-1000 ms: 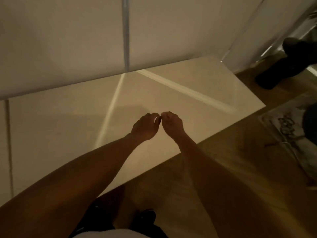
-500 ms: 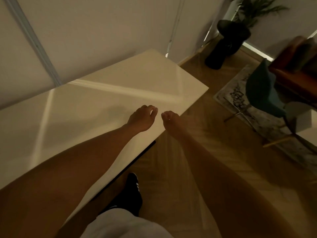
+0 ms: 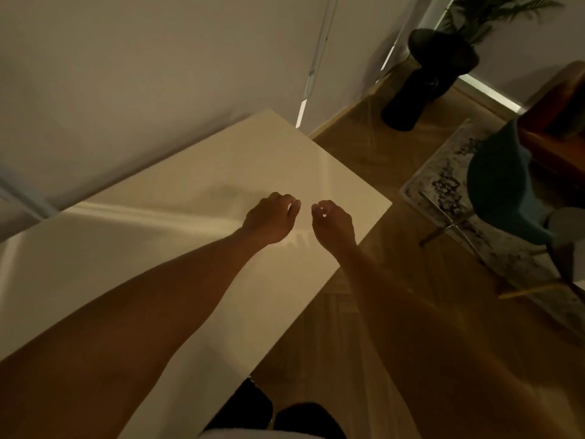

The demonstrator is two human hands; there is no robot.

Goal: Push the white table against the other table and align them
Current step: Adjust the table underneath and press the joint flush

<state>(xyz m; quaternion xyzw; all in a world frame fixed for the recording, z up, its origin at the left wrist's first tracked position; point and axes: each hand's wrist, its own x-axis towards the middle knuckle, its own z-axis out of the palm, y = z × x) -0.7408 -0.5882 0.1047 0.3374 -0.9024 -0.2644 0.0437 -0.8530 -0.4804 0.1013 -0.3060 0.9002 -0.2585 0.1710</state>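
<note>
The white table [image 3: 152, 248] has a glossy top and runs from the lower left to its right-hand corner [image 3: 390, 202], with its far edge against the pale wall. My left hand [image 3: 270, 218] hovers over the top near that end, fingers loosely curled and holding nothing. A hand's width to its right, my right hand [image 3: 334, 223] is above the table's near edge, also curled with nothing in it. I cannot tell whether either hand touches the top. No second table can be made out in this view.
Wooden floor [image 3: 364, 312] lies to the right of the table. A black vase with a plant [image 3: 424, 77] stands in the far corner. A teal chair [image 3: 506, 198] sits on a patterned rug [image 3: 443, 185], with a brown seat [image 3: 563, 115] behind. My dark shoes [image 3: 285, 416] are by the table's near edge.
The view has swung right towards the table's right end. My hands, touching as fists a second ago, have parted and now sit over that end.
</note>
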